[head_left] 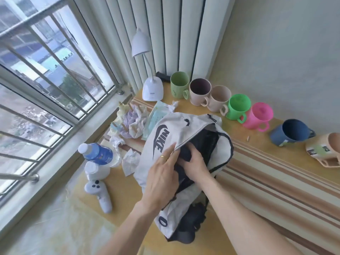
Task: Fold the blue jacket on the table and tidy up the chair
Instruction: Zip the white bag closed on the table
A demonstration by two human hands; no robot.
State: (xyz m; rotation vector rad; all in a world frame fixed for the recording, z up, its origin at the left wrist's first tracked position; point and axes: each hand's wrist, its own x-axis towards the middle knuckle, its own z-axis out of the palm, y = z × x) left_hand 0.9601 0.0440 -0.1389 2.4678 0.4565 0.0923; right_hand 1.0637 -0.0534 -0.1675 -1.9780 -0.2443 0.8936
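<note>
Both bare forearms reach in from below to a white drawstring bag with a black logo (165, 144) on the yellow striped tabletop (266, 173). Inside its open mouth sits dark navy fabric (200, 142), seemingly the jacket. Left hand (161, 173) pinches the bag's white edge; right hand (195, 164) is clamped on the dark fabric. Behind stand six coloured plastic mugs (237, 107); a white controller (99, 194) lies left.

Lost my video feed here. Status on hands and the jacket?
Left hand holds white bag open at its edge. Right hand grips dark fabric in the opening; jacket not confirmed. Mugs, tissues crowd table.
</note>
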